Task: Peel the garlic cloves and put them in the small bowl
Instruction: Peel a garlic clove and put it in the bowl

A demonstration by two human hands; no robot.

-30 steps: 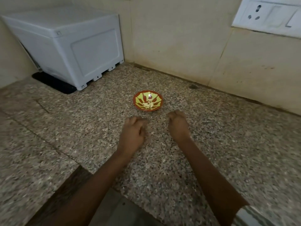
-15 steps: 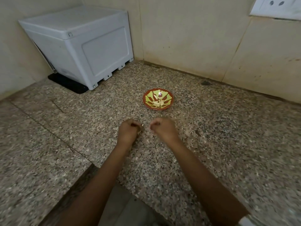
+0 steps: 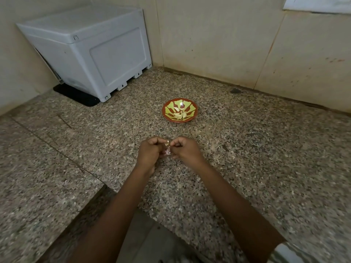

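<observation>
Left hand (image 3: 150, 151), right hand (image 3: 185, 151) pinch garlic clove (image 3: 167, 147) — tip toward bowl (image 3: 191, 108).

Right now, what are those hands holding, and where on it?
A garlic clove, pinched between the fingertips of the left hand and right hand, one on each side; which end each grip takes cannot be told.

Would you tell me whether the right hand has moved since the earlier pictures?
Yes. Judged against the small bowl, the right hand moved leftward, from right of it to directly before it, meeting the left hand at the garlic clove.
</observation>
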